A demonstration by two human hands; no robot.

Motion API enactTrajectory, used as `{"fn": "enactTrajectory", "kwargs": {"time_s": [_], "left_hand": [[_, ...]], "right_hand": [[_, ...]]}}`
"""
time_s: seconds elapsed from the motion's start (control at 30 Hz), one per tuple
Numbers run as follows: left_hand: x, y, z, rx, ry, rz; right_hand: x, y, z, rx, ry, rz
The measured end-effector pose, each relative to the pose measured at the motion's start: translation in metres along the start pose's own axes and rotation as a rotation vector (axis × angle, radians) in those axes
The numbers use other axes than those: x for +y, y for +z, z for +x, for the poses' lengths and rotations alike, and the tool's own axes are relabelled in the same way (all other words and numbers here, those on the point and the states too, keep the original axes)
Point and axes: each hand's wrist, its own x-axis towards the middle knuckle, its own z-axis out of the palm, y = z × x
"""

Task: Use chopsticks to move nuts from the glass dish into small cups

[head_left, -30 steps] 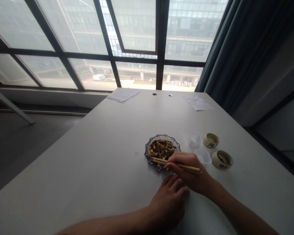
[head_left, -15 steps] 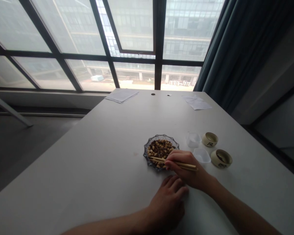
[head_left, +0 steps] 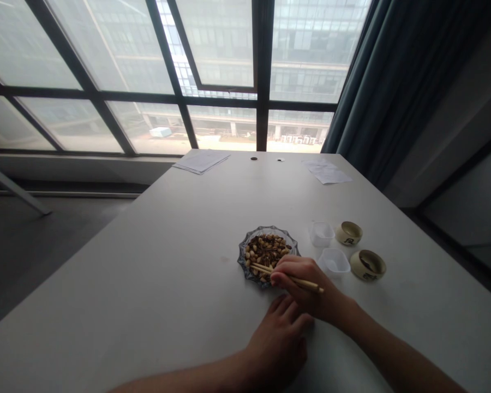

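Observation:
My right hand [head_left: 305, 281] is closed around a pair of chopsticks [head_left: 306, 284], which slant down to the left. Their tips rest among the nuts and dark seeds [head_left: 270, 251] at the near left of a scalloped glass dish [head_left: 243, 267]. Whether anything is pinched between the tips I cannot tell. My left hand [head_left: 280, 335] lies on the table just in front of the dish, its fingers loosely bent and a little apart, with nothing seen in it. The right hand covers the dish's near right edge.
To the right of the dish stand two clear plastic boxes [head_left: 335, 262] and two small ceramic bowls [head_left: 368, 266]; dark bits lie in the nearer bowl. Papers [head_left: 202, 162] lie at the far left of the white table [head_left: 167, 262], with more sheets [head_left: 329, 172] at the far right.
My right hand has shifted slightly left and the chopsticks' rear ends have dipped, while their tips stay in the dish. The whole view has moved slightly; the left hand rests as before.

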Motion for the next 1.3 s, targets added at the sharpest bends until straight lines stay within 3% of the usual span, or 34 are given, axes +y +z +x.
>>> {"fn": "enactTrajectory", "kwargs": {"time_s": [0.27, 0.5, 0.83, 1.1, 1.3], "left_hand": [[0.002, -0.003, 0.0, -0.013, 0.004, 0.002], [0.002, -0.003, 0.0, -0.003, 0.011, 0.009], [-0.003, 0.002, -0.007, -0.019, 0.001, 0.027], [-0.001, 0.0, -0.003, 0.0, 0.012, 0.022], [-0.001, -0.002, 0.0, -0.005, 0.01, 0.013]], "right_hand": [[-0.001, -0.001, 0.002, 0.045, 0.027, 0.022], [0.002, 0.002, 0.001, 0.163, 0.115, 0.032], [0.007, 0.007, 0.002, 0.235, 0.252, 0.207], [-0.001, -0.003, 0.004, 0.168, 0.077, 0.005], [-0.01, -0.009, 0.003, 0.096, 0.062, 0.025]]}}
